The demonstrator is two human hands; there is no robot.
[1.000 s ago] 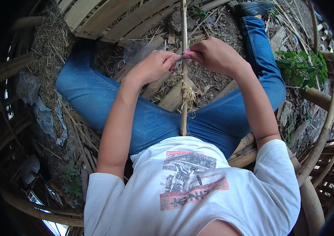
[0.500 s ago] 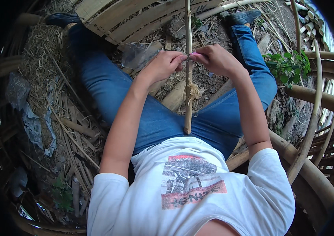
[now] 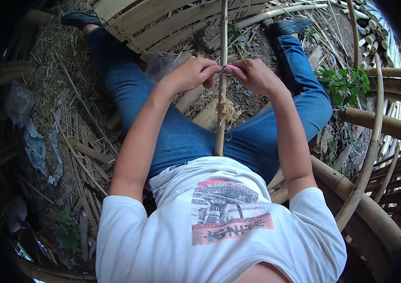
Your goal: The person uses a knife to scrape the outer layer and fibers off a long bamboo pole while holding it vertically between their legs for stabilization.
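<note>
A slim pale wooden pole [image 3: 222,89] rises from my lap between my legs and runs away from me. A tuft of pale fibre [image 3: 227,108] is wound round its lower part. My left hand [image 3: 192,74] pinches at the left side of the pole, with thumb and finger pressed together. My right hand [image 3: 253,76] is closed at the right side on a small pink thing [image 3: 229,70]. Something thin and dark crosses the pole between the fingertips; it is too small to name.
A slatted wooden panel [image 3: 162,26] stands ahead, beside my left foot. Straw and sticks [image 3: 63,94] cover the ground at left, with crumpled plastic [image 3: 21,106]. Bent bamboo poles [image 3: 358,188], a leafy plant [image 3: 344,85] and stacked cut bamboo [image 3: 375,30] lie at right.
The lower end of the pole has shifted slightly left in view, and my torso has moved a little the same way. Both hands keep their pinch at the pole.
</note>
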